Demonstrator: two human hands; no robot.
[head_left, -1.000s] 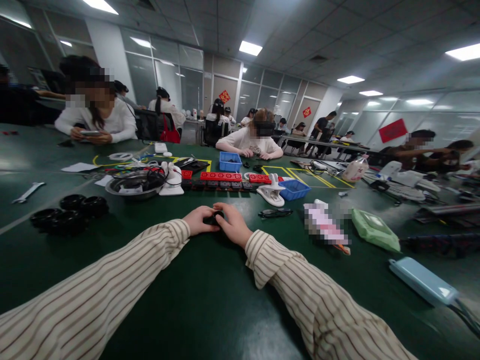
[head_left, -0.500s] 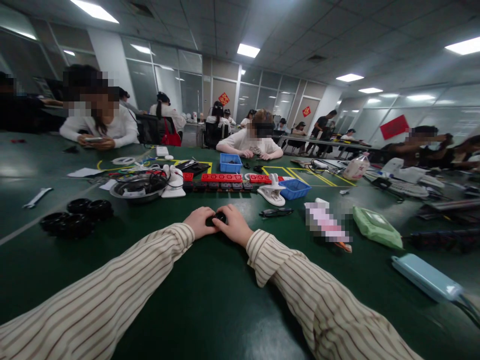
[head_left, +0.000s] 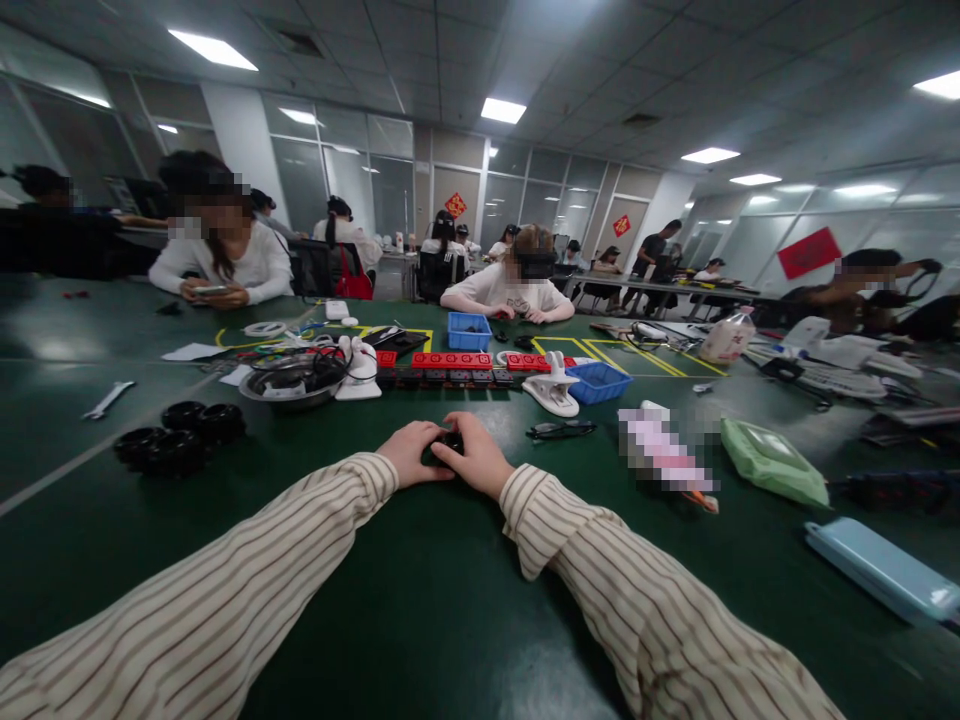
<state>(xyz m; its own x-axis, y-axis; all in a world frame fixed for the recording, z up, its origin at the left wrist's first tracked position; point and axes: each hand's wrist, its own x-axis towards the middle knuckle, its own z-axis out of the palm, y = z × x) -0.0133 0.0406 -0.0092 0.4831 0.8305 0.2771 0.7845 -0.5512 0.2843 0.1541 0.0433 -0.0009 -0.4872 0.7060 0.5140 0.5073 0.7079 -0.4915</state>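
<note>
My left hand (head_left: 411,454) and my right hand (head_left: 481,456) meet over the green table, fingers curled round a small round black part (head_left: 453,440). Most of that part is covered by the fingers, so its exact kind does not show. Both thumbs lie against its near side. To the left of my hands stand several black ring-shaped parts (head_left: 180,440), bunched together. Beyond my hands runs a row of red socket modules (head_left: 451,360) with black ones in front.
A metal bowl (head_left: 289,400) of cables, a white clip-on stand (head_left: 553,388) and two blue bins (head_left: 598,382) lie ahead. Folded glasses (head_left: 561,430), a green packet (head_left: 774,460) and a light-blue case (head_left: 881,570) are to the right. A wrench (head_left: 109,399) lies far left. A co-worker (head_left: 517,285) sits opposite.
The whole view has shifted a little, so things appear farther right and slightly lower. Both hands stay on the black part, with the fingers slightly rearranged around it.
</note>
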